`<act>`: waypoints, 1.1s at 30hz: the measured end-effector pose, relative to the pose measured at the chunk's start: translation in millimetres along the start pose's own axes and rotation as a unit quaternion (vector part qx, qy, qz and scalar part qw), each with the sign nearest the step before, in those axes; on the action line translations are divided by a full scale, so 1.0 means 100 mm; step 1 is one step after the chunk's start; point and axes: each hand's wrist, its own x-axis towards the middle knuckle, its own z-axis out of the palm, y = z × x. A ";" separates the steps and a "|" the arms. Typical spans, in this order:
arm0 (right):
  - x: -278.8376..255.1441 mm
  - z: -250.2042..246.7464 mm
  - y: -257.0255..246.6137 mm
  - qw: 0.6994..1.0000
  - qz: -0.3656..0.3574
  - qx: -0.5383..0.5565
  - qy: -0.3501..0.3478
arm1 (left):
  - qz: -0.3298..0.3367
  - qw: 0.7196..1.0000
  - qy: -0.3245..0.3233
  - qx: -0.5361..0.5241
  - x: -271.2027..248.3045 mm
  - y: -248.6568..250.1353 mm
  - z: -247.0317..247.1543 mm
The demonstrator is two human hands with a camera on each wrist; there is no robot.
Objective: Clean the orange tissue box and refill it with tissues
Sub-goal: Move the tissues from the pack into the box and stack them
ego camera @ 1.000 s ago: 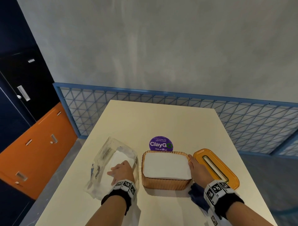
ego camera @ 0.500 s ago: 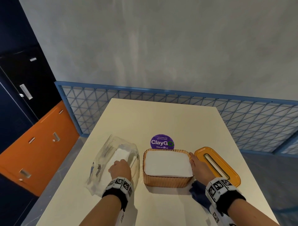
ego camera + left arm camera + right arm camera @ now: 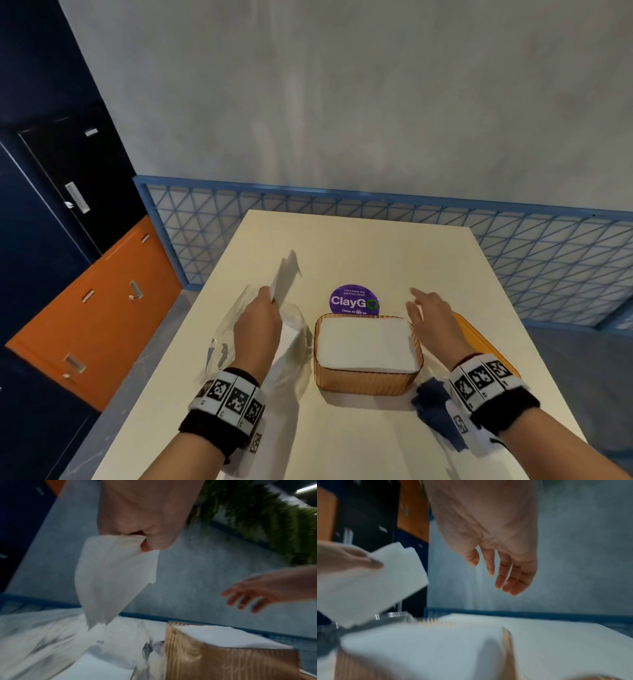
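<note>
The orange ribbed tissue box [image 3: 366,382] [image 3: 223,660] stands open on the table, filled to its rim with white tissues [image 3: 364,344] [image 3: 412,646]. Its orange lid [image 3: 479,339] lies flat to the right, partly hidden by my right forearm. My left hand [image 3: 260,320] [image 3: 142,539] is raised above the clear plastic tissue pack [image 3: 257,346] and pinches a white tissue [image 3: 286,277] [image 3: 109,577] [image 3: 373,582]. My right hand [image 3: 428,315] [image 3: 501,569] [image 3: 254,595] hovers over the box's right edge, fingers straight, holding nothing.
A purple round sticker [image 3: 354,300] sits on the cream table [image 3: 359,246] behind the box. A dark blue cloth [image 3: 433,411] lies under my right wrist. A blue mesh fence [image 3: 513,240] runs behind the table; orange and dark cabinets [image 3: 96,301] stand left.
My left hand rose out of the plastic pack, pulling a tissue up with it. My right hand let go of the box's right side and lifted with fingers spread.
</note>
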 end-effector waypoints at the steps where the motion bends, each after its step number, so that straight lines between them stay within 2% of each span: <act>1: -0.02 -0.07 -0.17 0.998 -0.017 0.052 0.008 | 0.030 0.999 0.015 -0.006 -0.03 0.09 -0.04; 3: -0.09 -0.20 -0.52 0.976 0.002 0.209 -0.059 | 0.099 0.994 0.043 -0.033 -0.12 0.28 -0.06; 5: -0.15 -0.30 -0.80 0.908 0.066 0.380 -0.161 | 0.194 0.979 0.052 -0.039 -0.19 0.42 -0.02; 6: -0.17 -0.34 -0.87 0.871 0.092 0.440 -0.197 | 0.239 0.970 0.035 -0.023 -0.22 0.47 0.03; 7: -0.16 -0.35 -0.89 0.844 0.105 0.481 -0.215 | 0.273 0.962 0.012 0.000 -0.24 0.49 0.10; 8: -0.15 -0.36 -0.88 0.833 0.105 0.497 -0.220 | 0.294 0.955 -0.009 0.021 -0.26 0.50 0.17; 9: -0.14 -0.35 -0.83 0.836 0.097 0.494 -0.217 | 0.311 0.949 -0.023 0.034 -0.28 0.50 0.24; 11: -0.10 -0.30 -0.71 0.867 0.084 0.447 -0.202 | 0.337 0.938 -0.079 0.035 -0.32 0.49 0.32; 13: -0.06 -0.28 -0.56 0.891 0.082 0.404 -0.188 | 0.341 0.935 -0.100 0.012 -0.37 0.42 0.36; 15: -0.05 -0.29 -0.44 0.894 0.082 0.403 -0.179 | 0.253 0.944 -0.163 -0.134 -0.40 0.38 0.34; 17: -0.04 -0.30 -0.35 0.885 0.084 0.421 -0.179 | 0.108 0.925 -0.190 -0.311 -0.39 0.36 0.36; 20: -0.02 -0.29 -0.28 0.865 0.091 0.455 -0.190 | -0.109 0.849 -0.215 -0.470 -0.22 0.33 0.43; 22: -0.02 -0.28 -0.26 0.842 0.092 0.492 -0.202 | -0.185 0.806 -0.242 -0.508 -0.12 0.32 0.46; 23: -0.04 -0.28 -0.27 0.829 0.092 0.509 -0.212 | -0.197 0.798 -0.250 -0.512 -0.09 0.33 0.44; 24: -0.04 -0.26 -0.26 0.818 0.095 0.524 -0.219 | -0.192 0.802 -0.260 -0.502 -0.07 0.34 0.43; 27: -0.06 -0.20 -0.21 0.791 0.111 0.560 -0.219 | -0.156 0.827 -0.288 -0.457 -0.06 0.37 0.41; 30: -0.07 -0.11 -0.14 0.791 0.147 0.555 -0.209 | -0.174 0.831 -0.259 -0.461 -0.04 0.39 0.42; 33: -0.11 -0.03 -0.07 0.805 0.207 0.524 -0.186 | -0.170 0.868 -0.197 -0.423 -0.07 0.39 0.47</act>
